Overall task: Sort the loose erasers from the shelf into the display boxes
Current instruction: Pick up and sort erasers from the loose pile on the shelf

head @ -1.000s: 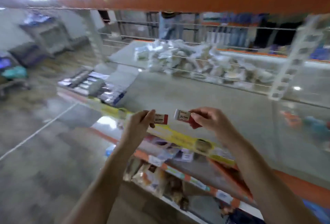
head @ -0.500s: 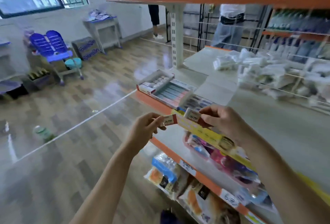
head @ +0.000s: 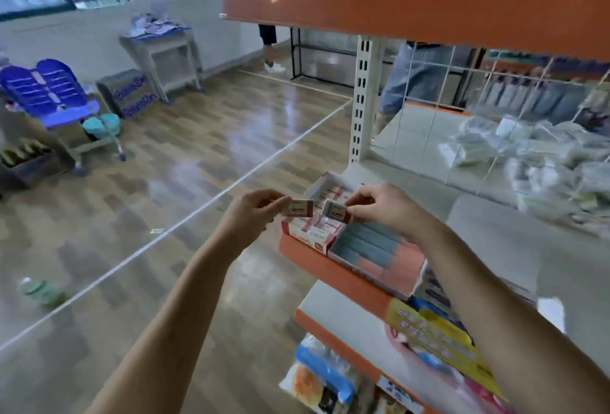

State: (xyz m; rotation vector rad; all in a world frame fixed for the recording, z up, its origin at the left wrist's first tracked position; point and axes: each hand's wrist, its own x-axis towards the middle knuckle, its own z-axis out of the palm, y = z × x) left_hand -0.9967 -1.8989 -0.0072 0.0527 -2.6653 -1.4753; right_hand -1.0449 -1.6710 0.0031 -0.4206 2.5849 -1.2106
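Both grips are pinching: the left hand (head: 252,212) holds one small eraser (head: 298,207) between thumb and fingertips, and the right hand (head: 384,204) pinches a second eraser (head: 334,209) the same way. The two erasers are white with red ends and sit just beside each other in the air, not touching, right above the red-and-white display box (head: 308,232) at the corner of the shelf (head: 495,235). That box is open and partly filled with rows of similar erasers. Directly to its right stands a second open box (head: 379,253) holding grey-blue and pink pieces, touching the first. Both boxes rest at the front edge of the grey shelf, behind its orange lip. Farther back on the shelf lies a blurred pile of clear plastic packets (head: 541,163) behind a wire divider. Below, lower shelves carry bright packaged goods. A white upright post (head: 361,97) rises behind the boxes, and a wooden floor (head: 165,182) spreads out to the left.
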